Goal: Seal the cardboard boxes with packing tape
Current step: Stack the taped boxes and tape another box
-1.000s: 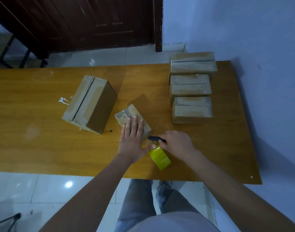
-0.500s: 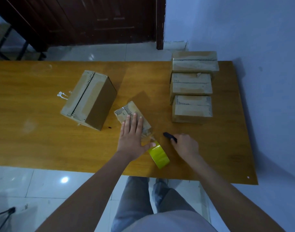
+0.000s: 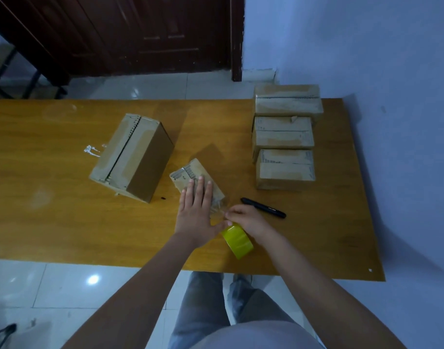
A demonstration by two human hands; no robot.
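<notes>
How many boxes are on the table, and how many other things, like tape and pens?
Cardboard boxes: 5: the big box, the small box under the left hand, and three by the wall
Yellow tape rolls: 1
Black pens: 1
Total: 7

I can read no text anywhere. Dark printed lines run along the flaps of the three stacked cardboard boxes (image 3: 286, 157) and the small box (image 3: 190, 176); all too blurred. The black marker (image 3: 263, 208) shows a faint, illegible mark.
</notes>
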